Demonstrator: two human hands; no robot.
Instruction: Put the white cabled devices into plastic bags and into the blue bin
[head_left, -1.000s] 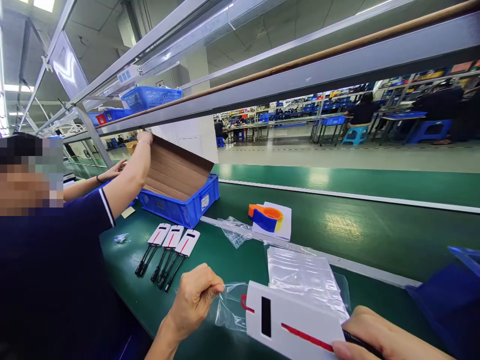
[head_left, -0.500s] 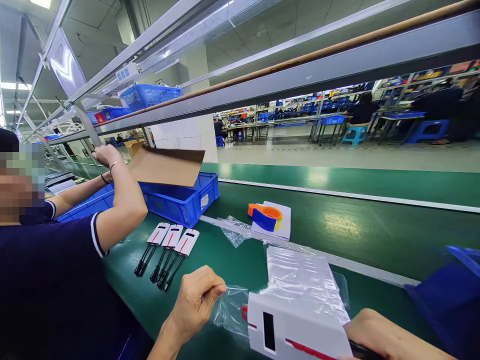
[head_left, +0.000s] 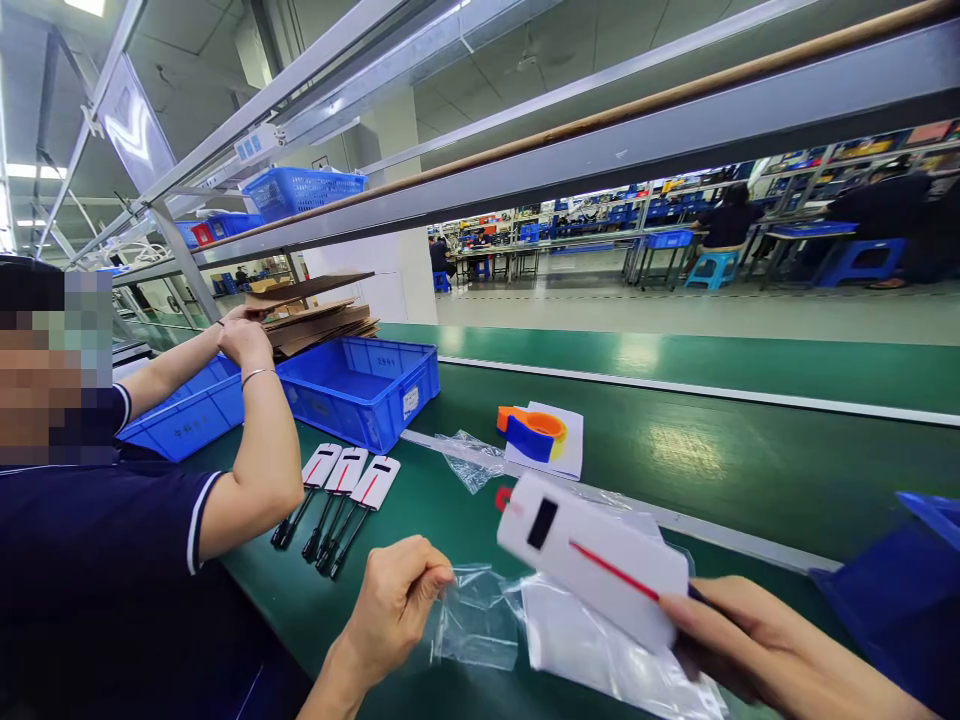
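Observation:
My left hand [head_left: 394, 605] pinches the edge of a clear plastic bag [head_left: 478, 625], which hangs down to its right. My right hand [head_left: 757, 635] grips a flat white device [head_left: 600, 575] with a dark window, a red stripe and a red loop at its far end. Something black runs from the device into that hand's grasp. Beneath the device a stack of clear bags [head_left: 566, 640] lies on the green bench, partly covered. Further left, three similar white devices [head_left: 346, 470] with black leads rest side by side.
A blue crate [head_left: 360, 415] stands at the left behind the three devices. Beside it a co-worker [head_left: 150, 520] handles cardboard sheets [head_left: 322, 325]. An orange and blue tape dispenser [head_left: 532, 435] sits mid-bench. At right is another blue bin [head_left: 900, 590].
My right hand has raised and tilted the white device above the bag stack. My left hand stays nearly still with the bag. The co-worker's hands and cardboard have moved.

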